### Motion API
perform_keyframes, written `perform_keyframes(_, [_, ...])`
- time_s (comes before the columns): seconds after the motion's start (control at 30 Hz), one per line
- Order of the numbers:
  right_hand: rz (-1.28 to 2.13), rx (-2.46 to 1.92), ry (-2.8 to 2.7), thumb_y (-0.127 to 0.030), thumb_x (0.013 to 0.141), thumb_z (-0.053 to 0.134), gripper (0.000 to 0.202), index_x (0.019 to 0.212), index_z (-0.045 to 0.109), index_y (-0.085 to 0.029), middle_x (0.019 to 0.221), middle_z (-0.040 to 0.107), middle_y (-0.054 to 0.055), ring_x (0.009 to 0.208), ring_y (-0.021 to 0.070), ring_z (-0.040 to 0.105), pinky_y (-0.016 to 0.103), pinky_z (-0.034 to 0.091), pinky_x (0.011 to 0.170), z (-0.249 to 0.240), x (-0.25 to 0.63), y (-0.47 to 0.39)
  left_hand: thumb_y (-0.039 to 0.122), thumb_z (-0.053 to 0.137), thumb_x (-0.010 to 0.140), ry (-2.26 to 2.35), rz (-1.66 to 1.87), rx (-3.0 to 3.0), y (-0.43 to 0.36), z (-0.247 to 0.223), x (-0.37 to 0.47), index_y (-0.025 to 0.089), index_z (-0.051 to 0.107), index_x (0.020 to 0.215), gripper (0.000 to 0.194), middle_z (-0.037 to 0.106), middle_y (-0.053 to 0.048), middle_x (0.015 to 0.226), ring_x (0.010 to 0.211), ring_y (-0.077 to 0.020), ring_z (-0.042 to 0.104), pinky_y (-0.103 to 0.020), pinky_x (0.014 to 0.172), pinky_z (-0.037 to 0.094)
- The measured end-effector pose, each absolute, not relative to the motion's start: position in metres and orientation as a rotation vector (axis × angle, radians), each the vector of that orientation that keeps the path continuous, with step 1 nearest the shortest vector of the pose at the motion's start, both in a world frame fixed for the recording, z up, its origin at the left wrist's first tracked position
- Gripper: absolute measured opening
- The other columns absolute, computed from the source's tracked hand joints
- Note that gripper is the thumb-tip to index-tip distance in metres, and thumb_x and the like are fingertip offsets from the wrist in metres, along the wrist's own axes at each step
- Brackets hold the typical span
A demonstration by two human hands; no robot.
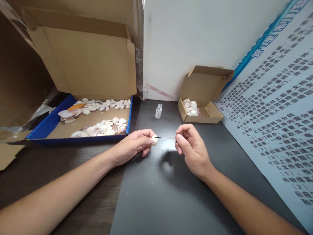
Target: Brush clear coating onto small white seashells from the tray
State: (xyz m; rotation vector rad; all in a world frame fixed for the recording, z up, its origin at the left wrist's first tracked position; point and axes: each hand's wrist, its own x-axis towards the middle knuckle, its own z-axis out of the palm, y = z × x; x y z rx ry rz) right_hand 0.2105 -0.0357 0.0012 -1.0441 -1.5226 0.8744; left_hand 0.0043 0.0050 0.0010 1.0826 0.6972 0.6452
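Left hand [140,142]: I see thumb and fingers pinching a pale shell [154,141].
Pale shell: above the grey tabletop [156,199], overlapped by a black tip [158,137].
Right hand [192,148]: fingers curled thumbward; grip, I cannot tell.

Bare hands [194,153], bare forearms [80,179]

I take this for a company office or workroom, though I can't tell which: well to the right of the right hand [193,150], a large pale-blue printed poster [276,125] carries a Chinese heading on management rules and numbered clauses about documents. Beyond the left hand's [137,142] grip I see a plain white upright panel [186,39], with tall brown cardboard [18,62] far to the left, and a smooth dark-grey work surface [158,202] beneath.
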Motion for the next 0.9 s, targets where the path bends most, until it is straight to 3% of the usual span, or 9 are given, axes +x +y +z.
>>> perform_keyframes(0.4, [0.830, -1.100, -1.586, -0.020, 0.088, 0.062, 0.015, 0.094, 0.049, -0.024, 0.074, 0.048, -0.006, 0.058, 0.0103, 0.043, 0.024, 0.038, 0.053, 0.0014, 0.2093, -0.0363, 0.029, 0.065, 0.082, 0.660, 0.636, 1.102, 0.0070, -0.0035, 0.0031, 0.016, 0.058, 0.080, 0.016, 0.048, 0.004, 0.066, 0.055, -0.0071, 0.043, -0.022, 0.054, 0.034])
perform_keyframes(0.63, [0.903, -1.011, -1.564, -0.025, 0.097, 0.051, 0.005, 0.092, 0.050, -0.023, 0.071, 0.046, -0.006, 0.056, 0.0095, 0.042, 0.025, 0.035, 0.054, -0.0001, 0.2108, -0.0383, 0.030, 0.067, 0.080, 0.701, 0.621, 1.094, 0.0044, 0.0028, 0.0032, 0.016, 0.057, 0.078, 0.017, 0.048, 0.004, 0.064, 0.054, -0.0073, 0.043, -0.023, 0.054, 0.033])
perform_keyframes(0.8, [0.832, -1.084, -1.570, -0.022, 0.090, 0.060, 0.011, 0.091, 0.049, -0.023, 0.069, 0.043, -0.007, 0.056, 0.0101, 0.040, 0.024, 0.036, 0.053, 0.0028, 0.2086, -0.0382, 0.029, 0.067, 0.081, 0.690, 0.624, 1.094, 0.0031, 0.0037, 0.0034, 0.016, 0.058, 0.078, 0.016, 0.048, 0.004, 0.065, 0.054, -0.0066, 0.041, -0.023, 0.054, 0.032])
perform_keyframes(0.9, [0.852, -1.067, -1.545, -0.024, 0.091, 0.057, 0.009, 0.092, 0.049, -0.023, 0.070, 0.043, -0.007, 0.056, 0.0103, 0.040, 0.025, 0.036, 0.053, 0.0036, 0.2085, -0.0372, 0.029, 0.066, 0.082, 0.694, 0.624, 1.089, 0.0037, 0.0026, 0.0037, 0.016, 0.058, 0.079, 0.016, 0.048, 0.004, 0.066, 0.054, -0.0066, 0.042, -0.023, 0.054, 0.032])
